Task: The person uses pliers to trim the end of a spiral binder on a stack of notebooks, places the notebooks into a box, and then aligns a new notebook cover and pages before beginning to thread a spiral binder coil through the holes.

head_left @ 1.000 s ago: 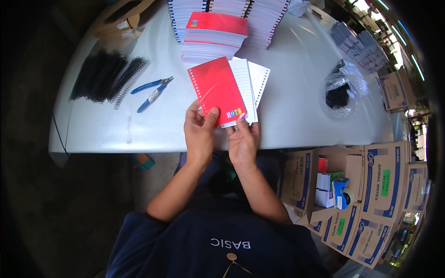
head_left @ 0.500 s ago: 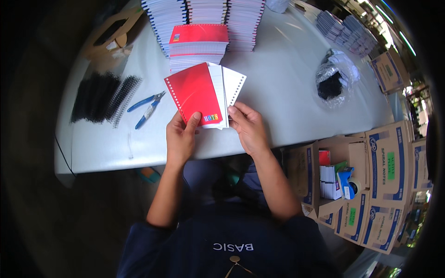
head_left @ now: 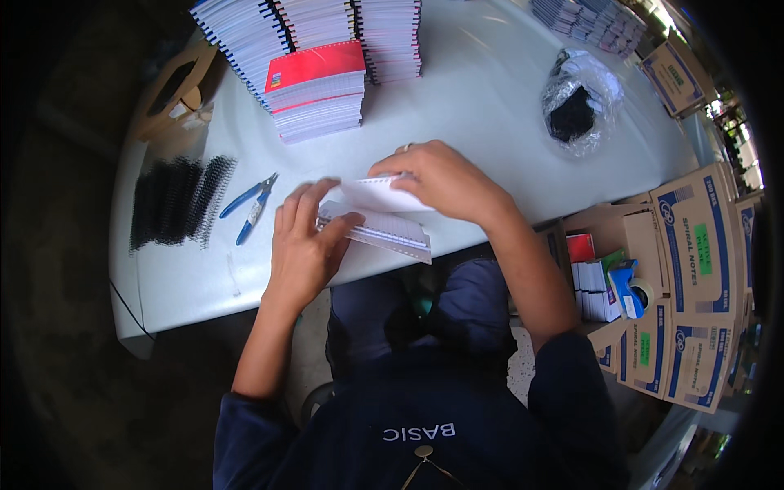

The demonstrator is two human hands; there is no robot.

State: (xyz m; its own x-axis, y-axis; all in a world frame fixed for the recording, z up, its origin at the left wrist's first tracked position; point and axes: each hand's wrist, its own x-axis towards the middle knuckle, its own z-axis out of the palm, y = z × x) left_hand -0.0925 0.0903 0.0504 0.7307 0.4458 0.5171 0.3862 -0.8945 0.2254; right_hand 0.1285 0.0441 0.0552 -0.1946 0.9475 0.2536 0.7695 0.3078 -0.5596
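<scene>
Near the table's front edge, my left hand [head_left: 304, 241] is closed on a thin stack of lined notebook pages [head_left: 384, 229] with punched holes along the edge. My right hand [head_left: 449, 181] pinches white punched sheets [head_left: 371, 194] just above and behind that stack, tilted up from it. The left fingertips are close to the near end of these sheets; whether they touch is unclear. No red cover shows on the pages in my hands. Behind them stands a pile of unbound notebook blocks [head_left: 318, 106] topped with a red punched cover [head_left: 317, 65].
Blue-handled cutting pliers [head_left: 249, 211] and black spiral coils [head_left: 175, 204] lie to the left. Tall notebook stacks [head_left: 318, 24] stand at the back, beside an open carton [head_left: 175, 90]. A plastic bag with black contents [head_left: 576, 110] sits right. Cartons [head_left: 694, 237] and a blue tape dispenser [head_left: 625, 290] are at lower right.
The fanned red cover and pages have been turned, so white lined sides now show. My right hand has risen and moved over the sheets, its back upward. The view has shifted slightly.
</scene>
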